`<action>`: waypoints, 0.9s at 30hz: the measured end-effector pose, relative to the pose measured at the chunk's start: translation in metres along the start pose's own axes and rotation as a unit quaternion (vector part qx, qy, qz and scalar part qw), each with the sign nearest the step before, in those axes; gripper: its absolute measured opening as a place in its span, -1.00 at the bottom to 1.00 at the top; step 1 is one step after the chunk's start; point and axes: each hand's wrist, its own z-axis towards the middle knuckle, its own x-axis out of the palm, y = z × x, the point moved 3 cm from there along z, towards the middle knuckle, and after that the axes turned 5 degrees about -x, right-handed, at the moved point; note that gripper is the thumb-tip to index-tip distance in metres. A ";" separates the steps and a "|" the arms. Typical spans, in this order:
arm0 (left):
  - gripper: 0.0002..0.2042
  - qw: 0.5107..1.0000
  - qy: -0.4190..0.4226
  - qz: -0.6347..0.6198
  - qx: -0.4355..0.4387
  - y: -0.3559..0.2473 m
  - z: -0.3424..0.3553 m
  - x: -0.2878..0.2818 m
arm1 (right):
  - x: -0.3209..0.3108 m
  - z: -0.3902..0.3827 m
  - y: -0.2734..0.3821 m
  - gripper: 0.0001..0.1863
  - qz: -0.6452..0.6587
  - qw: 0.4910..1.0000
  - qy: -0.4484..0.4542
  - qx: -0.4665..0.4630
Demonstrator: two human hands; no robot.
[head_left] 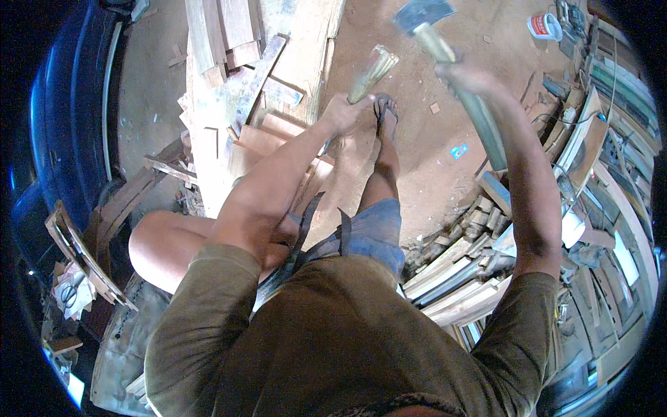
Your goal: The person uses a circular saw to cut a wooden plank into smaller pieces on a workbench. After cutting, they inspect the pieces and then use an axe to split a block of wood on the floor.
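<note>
My left hand [342, 115] is closed around what looks like a chisel, its yellowish wooden handle [372, 75] splayed and frayed at the top. Its lower end, close to the reddish boards, is mostly hidden by my hand. Out to the right, my raised right hand [464, 74] grips the thick wooden handle of a hatchet-like tool [435, 43]. The broad dark metal head [425, 14] is blurred by motion and sits beyond the chisel's top, apart from it. Below my left forearm lie several reddish wooden pieces [267, 139] on a pale plank.
Boards [222, 31] are stacked at the far left of the brightly lit planks. Offcuts and strips [479, 243] heap up along my right side. A white bucket [546, 28] stands at the far right. On the left is a blue vehicle [73, 90]. My sandalled foot [386, 108] rests on the dirt floor.
</note>
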 end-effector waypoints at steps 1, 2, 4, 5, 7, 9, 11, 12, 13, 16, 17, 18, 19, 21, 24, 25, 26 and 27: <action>-0.33 1.000 -0.007 -0.009 0.007 0.001 0.000 0.004 | -0.003 -0.002 0.002 -0.64 0.053 0.999 -0.004 0.005; -0.32 1.000 -0.001 -0.015 0.008 0.002 0.001 0.008 | -0.011 -0.005 0.004 -0.64 0.106 0.994 -0.009 0.010; -0.32 1.000 0.007 -0.020 0.022 -0.034 -0.001 0.000 | -0.022 -0.015 0.016 -0.65 0.135 0.990 -0.049 -0.002; -0.33 0.999 0.013 -0.030 0.015 -0.049 -0.002 -0.006 | -0.027 -0.019 0.018 -0.67 0.111 0.991 -0.079 -0.016; -0.33 0.998 0.026 -0.050 0.006 -0.072 0.001 -0.016 | -0.036 -0.031 0.015 -0.70 0.089 0.989 -0.114 -0.020; -0.34 0.998 0.014 -0.055 0.028 -0.081 0.002 -0.021 | -0.036 -0.039 0.006 -0.73 0.098 0.988 -0.116 -0.003; -0.37 0.997 0.009 -0.064 0.048 -0.084 0.001 -0.025 | -0.022 -0.057 0.011 -0.76 0.157 0.980 -0.124 -0.008; -0.39 0.996 0.014 -0.070 0.059 -0.085 -0.005 -0.023 | -0.015 -0.068 0.012 -0.78 0.185 0.974 -0.132 -0.007; -0.40 0.995 0.016 -0.074 0.068 -0.085 -0.008 -0.022 | -0.009 -0.073 0.010 -0.79 0.196 0.972 -0.129 -0.003; -0.38 0.997 0.006 -0.048 0.054 -0.068 0.004 -0.015 | 0.005 -0.084 0.003 -0.82 0.204 0.971 -0.124 0.009; -0.37 0.998 0.007 -0.037 0.051 -0.062 0.008 -0.014 | 0.008 -0.087 0.000 -0.83 0.193 0.973 -0.124 0.013; -0.36 0.998 0.010 -0.026 0.049 -0.062 0.009 -0.014 | 0.011 -0.090 -0.003 -0.83 0.182 0.975 -0.127 0.019; -0.35 0.999 0.013 -0.014 0.047 -0.062 0.009 -0.015 | 0.014 -0.092 -0.009 -0.81 0.187 0.975 -0.122 0.022; -0.35 0.999 0.008 -0.011 0.052 -0.064 0.005 -0.014 | 0.016 -0.095 -0.020 -0.75 0.194 0.974 -0.113 0.028; -0.35 0.999 0.014 0.000 0.030 -0.061 0.005 -0.016 | 0.023 -0.099 -0.029 -0.84 0.198 0.970 -0.123 0.075; -0.35 1.000 0.017 0.004 0.018 -0.059 0.007 -0.016 | 0.024 -0.101 -0.029 -0.84 0.208 0.968 -0.120 0.069; -0.36 0.999 0.006 -0.005 0.031 -0.054 0.012 -0.015 | 0.025 -0.104 -0.028 -0.84 0.218 0.967 -0.116 0.063; -0.35 0.999 -0.005 -0.014 0.044 -0.051 0.014 -0.013 | 0.026 -0.106 -0.028 -0.84 0.227 0.966 -0.113 0.057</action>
